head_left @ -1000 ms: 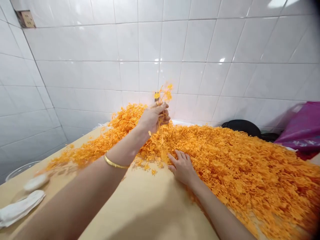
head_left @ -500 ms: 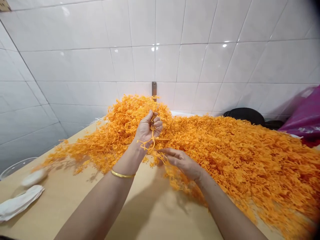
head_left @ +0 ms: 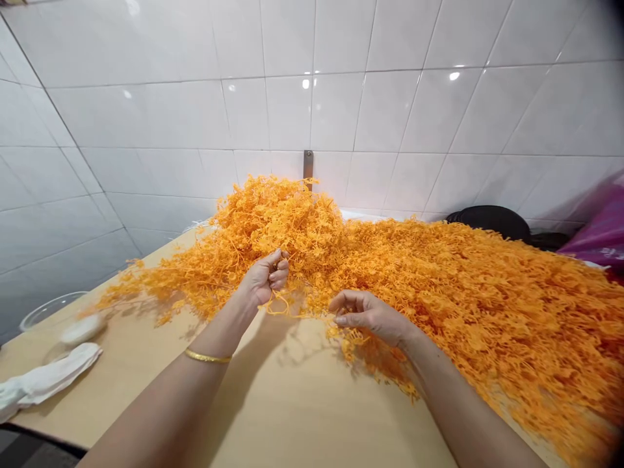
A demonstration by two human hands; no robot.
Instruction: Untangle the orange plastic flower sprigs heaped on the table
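On the wooden table (head_left: 312,403), your left hand (head_left: 266,279) curls its fingers tightly around a looped orange strand (head_left: 277,311) that runs into the big tangled orange heap (head_left: 439,286). Your right hand (head_left: 370,318) sits at the heap's near edge, fingers curved and narrowly parted.
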